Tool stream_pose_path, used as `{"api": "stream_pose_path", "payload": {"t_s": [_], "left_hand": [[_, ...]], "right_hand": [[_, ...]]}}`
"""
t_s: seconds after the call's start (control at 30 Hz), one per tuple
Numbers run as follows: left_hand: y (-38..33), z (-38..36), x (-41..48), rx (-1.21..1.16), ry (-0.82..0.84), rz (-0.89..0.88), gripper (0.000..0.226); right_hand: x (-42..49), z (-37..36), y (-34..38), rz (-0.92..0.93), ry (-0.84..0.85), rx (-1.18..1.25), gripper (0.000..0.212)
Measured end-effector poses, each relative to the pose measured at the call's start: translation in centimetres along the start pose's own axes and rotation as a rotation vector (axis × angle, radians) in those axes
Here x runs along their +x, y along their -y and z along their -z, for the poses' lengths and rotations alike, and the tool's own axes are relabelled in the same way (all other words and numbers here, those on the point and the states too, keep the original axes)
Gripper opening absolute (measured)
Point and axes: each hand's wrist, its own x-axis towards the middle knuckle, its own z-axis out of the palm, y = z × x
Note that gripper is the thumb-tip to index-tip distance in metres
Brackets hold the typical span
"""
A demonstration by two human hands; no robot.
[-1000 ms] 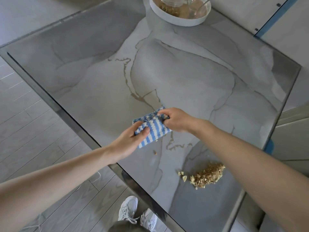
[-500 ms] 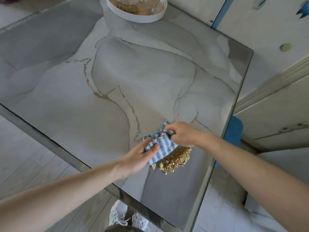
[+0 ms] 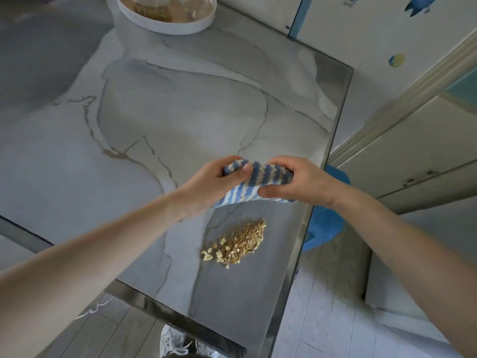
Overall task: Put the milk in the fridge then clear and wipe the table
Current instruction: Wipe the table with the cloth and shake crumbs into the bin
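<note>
Obs.: blue-and-white striped cloth [image 3: 258, 177] is held above the marble-look table [image 3: 154, 112], just beyond the crumb pile [image 3: 240, 241] and clear of it. It is bunched into a short thick band, with a loose flap hanging down toward the pile.

Left hand [image 3: 214, 182]: fingers curled round the cloth's left end, thumb across the top. Right hand [image 3: 296, 182]: clamped on the right end, fingers over the top, thumb under the lower edge. The hands are close together, with cloth between them.

Crumb pile: dry tan bits with a few larger pale flakes on its near-left side. It lies near the table's right edge. White round tray [image 3: 165, 29] is well beyond the pile, at the far end. Milk not in view.

Handling, judged: the cloth is light, soft and limp, so it keeps no shape of its own. It is best folded into a flat pad and gripped along the folded edge, so that one straight side meets the tabletop. The crumbs are loose and light and will scatter on the smooth surface under a fast stroke. The dangling flap may drag stray bits.
</note>
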Motion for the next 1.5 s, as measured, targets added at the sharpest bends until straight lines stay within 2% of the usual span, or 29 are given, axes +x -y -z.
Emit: {"api": "stream_pose_path", "payload": {"t_s": [0.07,0.17,0.3,0.4,0.53,0.6,0.77,1.03,1.13,1.33,1.43,1.5], "left_hand": [[-0.3,-0.7,0.8,0.042,-0.048,-0.008,0.017],[0.5,-1.9,1.4,0.039,-0.239,0.010,0.019],[2.6,-3.3,-1.2,-0.122,-0.417,-0.012,0.025],[5.6,-4.8,-4.4,-0.155,-0.469,0.027,0.031],[8.0,-7.4,-7.6,-0.163,-0.472,0.068,0.042],[8.4,-8.6,-8.1,-0.167,-0.494,0.066,0.046],[8.8,-10.2,-7.3,-0.164,-0.576,0.104,0.038],[7.9,-12.3,-5.4,-0.216,-0.600,0.098,0.057],[7.8,-12.7,-4.8,-0.322,-0.604,0.119,0.047],[7.2,-12.2,-4.8,-0.488,-0.647,0.122,0.043],[6.9,-11.5,-4.5,-0.641,-0.612,0.154,0.037],[6.6,-11.2,-4.1,-0.775,-0.568,0.210,0.043]], "right_hand": [[-0.1,0.1,0.2,0.017,-0.090,-0.023,0.031],[-0.5,0.0,-0.7,0.034,-0.291,-0.067,0.026],[-1.8,-0.9,-1.9,0.009,-0.442,-0.136,0.017],[-2.7,-2.4,-3.1,-0.008,-0.416,-0.195,0.020],[-3.3,-5.5,-4.8,-0.060,-0.226,-0.183,0.016],[-3.5,-6.9,-5.4,-0.094,-0.185,-0.133,0.019],[-3.5,-8.3,-5.8,-0.159,-0.241,-0.063,0.010],[-4.0,-10.2,-4.6,-0.301,-0.268,0.127,0.018],[-4.2,-10.9,-4.0,-0.364,-0.294,0.226,0.022],[-4.8,-12.8,-3.2,-0.435,-0.328,0.486,0.024],[-4.8,-13.4,-2.8,-0.482,-0.370,0.596,0.024],[-4.7,-13.4,-2.5,-0.542,-0.399,0.689,0.023]]}}
